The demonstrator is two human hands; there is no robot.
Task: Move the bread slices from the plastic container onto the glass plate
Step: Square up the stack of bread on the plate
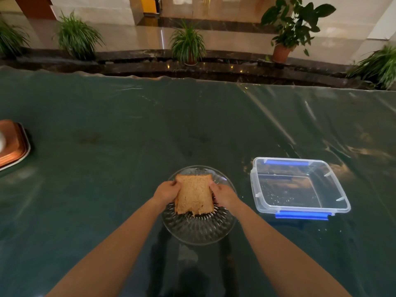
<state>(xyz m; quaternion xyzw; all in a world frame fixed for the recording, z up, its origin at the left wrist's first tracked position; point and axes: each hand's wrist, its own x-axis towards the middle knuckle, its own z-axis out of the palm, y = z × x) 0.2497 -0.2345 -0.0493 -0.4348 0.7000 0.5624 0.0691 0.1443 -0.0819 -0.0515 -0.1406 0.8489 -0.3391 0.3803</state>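
Setting: polished lobby floor with potted plants (187, 42) beyond the far edge; my counter (128, 129) wears a dark green cloth under a clear, glossy sheet.
Left edge: a copper-coloured tray (12, 142), well apart from my work.
Bread: a stack of brown bread slices (194, 196), held over the glass plate (198, 230); I judge the lower edge is at or just above the ribbed glass, but I cannot tell if it touches.
Count: more than one slice at the near edge, exact number unclear.
Left hand (166, 192): fingers curled shut on the left side of the stack.
Right hand (224, 196): fingers closed on the right side, pressing inward.
Plastic container (300, 187): just to the right of the plate, lid off, blue latches at near and far sides; it looks empty apart from crumbs.
Progress: judging by the bare container, this seems the last of the transfer, with only the setting-down left.
Handling: bread is light and soft, and it dents and tears easily; the near edge already looks ragged. The slices can slide on one another.
Where to hold: at the crust on both sides, with a gentle, even squeeze, so the stack stays square.
Risk: glass is hard and slick, so I should lower the stack flat and centred before letting go.
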